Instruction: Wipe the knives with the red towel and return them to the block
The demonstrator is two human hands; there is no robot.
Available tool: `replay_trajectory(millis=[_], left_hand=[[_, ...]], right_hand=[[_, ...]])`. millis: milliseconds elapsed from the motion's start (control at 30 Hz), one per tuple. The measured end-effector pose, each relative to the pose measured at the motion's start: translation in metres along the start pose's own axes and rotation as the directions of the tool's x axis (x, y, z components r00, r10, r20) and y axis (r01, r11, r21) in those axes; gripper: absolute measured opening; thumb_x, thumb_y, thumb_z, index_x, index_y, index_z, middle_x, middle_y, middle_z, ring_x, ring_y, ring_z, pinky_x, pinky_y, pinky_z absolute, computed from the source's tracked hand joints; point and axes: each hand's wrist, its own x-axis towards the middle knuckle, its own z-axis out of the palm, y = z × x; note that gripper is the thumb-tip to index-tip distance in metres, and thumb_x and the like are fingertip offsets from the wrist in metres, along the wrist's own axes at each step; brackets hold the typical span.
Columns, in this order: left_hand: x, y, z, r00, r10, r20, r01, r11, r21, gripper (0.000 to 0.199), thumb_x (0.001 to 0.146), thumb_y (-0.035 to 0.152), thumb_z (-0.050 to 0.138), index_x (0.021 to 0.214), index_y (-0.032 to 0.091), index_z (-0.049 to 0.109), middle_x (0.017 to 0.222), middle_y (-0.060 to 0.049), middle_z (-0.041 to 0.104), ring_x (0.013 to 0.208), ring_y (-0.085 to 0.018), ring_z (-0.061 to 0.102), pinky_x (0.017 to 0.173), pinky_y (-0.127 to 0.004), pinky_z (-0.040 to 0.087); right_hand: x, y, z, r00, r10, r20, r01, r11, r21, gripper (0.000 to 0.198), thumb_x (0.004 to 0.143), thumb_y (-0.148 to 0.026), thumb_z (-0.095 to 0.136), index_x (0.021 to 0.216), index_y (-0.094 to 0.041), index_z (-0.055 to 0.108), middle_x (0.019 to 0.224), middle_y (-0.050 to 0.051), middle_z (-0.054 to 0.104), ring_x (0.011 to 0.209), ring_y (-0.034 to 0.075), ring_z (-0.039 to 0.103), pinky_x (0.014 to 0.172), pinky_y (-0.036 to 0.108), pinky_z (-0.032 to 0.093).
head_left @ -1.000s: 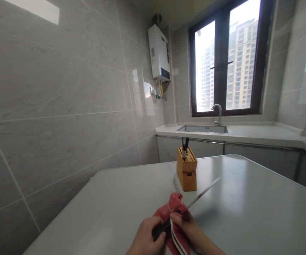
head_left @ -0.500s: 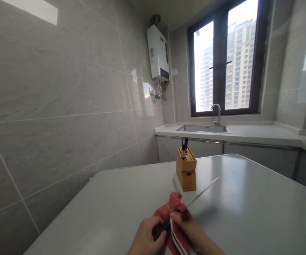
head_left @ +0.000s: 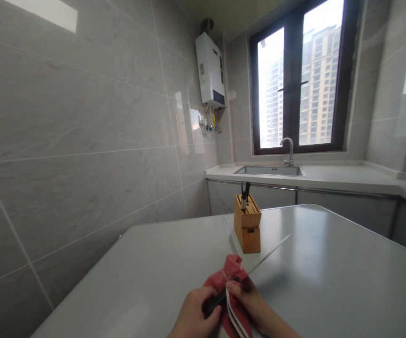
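Note:
A knife (head_left: 269, 252) with a black handle and a long thin blade points away to the upper right, above the table. My left hand (head_left: 198, 313) is closed round the rear of its handle. A red cloth (head_left: 233, 267) with a pale edge wraps the knife near where handle meets blade. Through this cloth my right hand (head_left: 247, 300) pinches the knife, thumb on top; its other fingers are mostly hidden under the cloth. Beyond the hands a wooden knife block (head_left: 250, 239) stands upright on the table, with black-handled tools (head_left: 245, 197) in its slots.
The white table (head_left: 146, 263) spreads out on both sides of the hands. Past its far edge are a counter with a sink (head_left: 269, 171) and a tap (head_left: 288, 150). A water heater (head_left: 210, 70) hangs in the corner beside the window. A tiled wall runs along the left.

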Motion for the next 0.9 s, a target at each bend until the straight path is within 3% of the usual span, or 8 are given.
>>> replay_trajectory(millis=[267,900], left_hand=[[-0.0004,-0.0021,0.0008,1.0,0.02,-0.007,-0.02,1.0,0.02,0.008,0.075,0.021,0.054,0.075,0.015,0.059,0.066,0.002,0.055,0.059,-0.011,0.046,0.056,-0.02,0.032],[-0.0011,-0.0024,0.0018,1.0,0.017,-0.007,-0.017,0.999,0.029,0.007,0.075,0.02,0.054,0.073,0.015,0.057,0.065,0.002,0.055,0.059,-0.011,0.045,0.055,-0.02,0.031]], right_hand=[[-0.0004,-0.004,0.0014,1.0,0.017,-0.02,-0.018,0.998,-0.055,0.035,0.063,-0.042,0.069,0.086,-0.019,0.057,0.083,0.004,0.067,0.082,0.025,0.063,0.082,0.039,0.047],[0.0006,-0.002,0.0002,1.0,-0.013,0.002,0.013,1.0,-0.011,0.038,0.065,-0.041,0.069,0.093,-0.018,0.058,0.09,0.005,0.068,0.086,0.025,0.063,0.085,0.039,0.047]])
